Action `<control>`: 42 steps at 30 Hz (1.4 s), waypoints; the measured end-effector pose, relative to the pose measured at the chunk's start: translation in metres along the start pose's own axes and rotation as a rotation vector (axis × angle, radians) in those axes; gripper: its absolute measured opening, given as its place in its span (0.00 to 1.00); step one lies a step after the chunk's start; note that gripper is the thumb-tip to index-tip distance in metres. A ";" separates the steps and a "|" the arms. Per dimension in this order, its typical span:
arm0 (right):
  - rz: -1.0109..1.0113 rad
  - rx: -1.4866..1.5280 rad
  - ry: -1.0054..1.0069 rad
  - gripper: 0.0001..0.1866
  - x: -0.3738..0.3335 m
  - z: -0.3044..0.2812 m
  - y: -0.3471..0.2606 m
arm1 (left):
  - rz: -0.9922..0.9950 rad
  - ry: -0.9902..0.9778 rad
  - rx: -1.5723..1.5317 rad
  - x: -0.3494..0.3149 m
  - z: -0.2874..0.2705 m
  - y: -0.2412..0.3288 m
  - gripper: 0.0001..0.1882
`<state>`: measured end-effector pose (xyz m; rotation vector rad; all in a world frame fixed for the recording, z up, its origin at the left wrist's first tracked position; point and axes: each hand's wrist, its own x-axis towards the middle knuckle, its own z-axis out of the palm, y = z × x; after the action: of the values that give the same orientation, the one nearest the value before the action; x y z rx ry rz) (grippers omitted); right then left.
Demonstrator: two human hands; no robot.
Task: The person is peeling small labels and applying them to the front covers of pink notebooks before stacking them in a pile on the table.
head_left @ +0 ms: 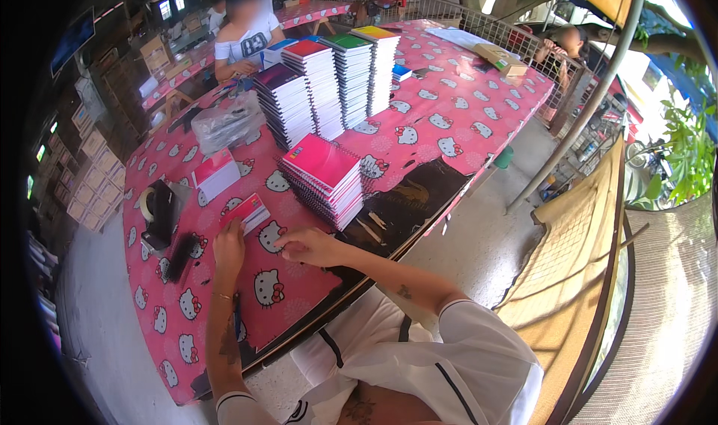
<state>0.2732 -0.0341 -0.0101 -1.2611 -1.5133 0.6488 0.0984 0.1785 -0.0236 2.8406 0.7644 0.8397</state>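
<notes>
Shirt: white (pixel 449 350), nearest the camera, below the tabletop (pixel 239 328) edge.
Left fingers: the left hand (pixel 229 249) reaches forward, its fingers (pixel 235 227) bent over the near left end of the card (pixel 253 212). Contact appears likely; whether they pinch the card or only rest on it cannot be told.
Right fingers: the right hand (pixel 313 247) comes in from the right, partly open and loosely curled, pointing left. Nothing is seen in hold.
Card position: pink and white, on the tabletop, just beyond the left fingertips, ahead and slightly right.
Card long axis: appears to run obliquely, from near left to far right.
Nearer hand: left. The right hand is apart from the card, on its right and nearer the body.
Card block: pink and white block (pixel 217 173), beyond the card and slightly left.
Left side: tape dispenser (pixel 157 227) and black brush (pixel 182 256), left of the left hand.
Right side: pink notebooks (pixel 323 179), stacked beyond the right hand.
Far side: four taller notebook stacks (pixel 329 84); clear bag (pixel 228 122) to their left.
</notes>
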 end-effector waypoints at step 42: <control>-0.205 -0.012 0.363 0.43 0.055 0.046 0.010 | 0.038 -0.101 -0.072 -0.019 -0.088 0.049 0.18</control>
<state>0.2385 0.0286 -0.0143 -1.1420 -1.3202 0.2591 0.0596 0.1212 0.0525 2.8173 0.6564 0.7063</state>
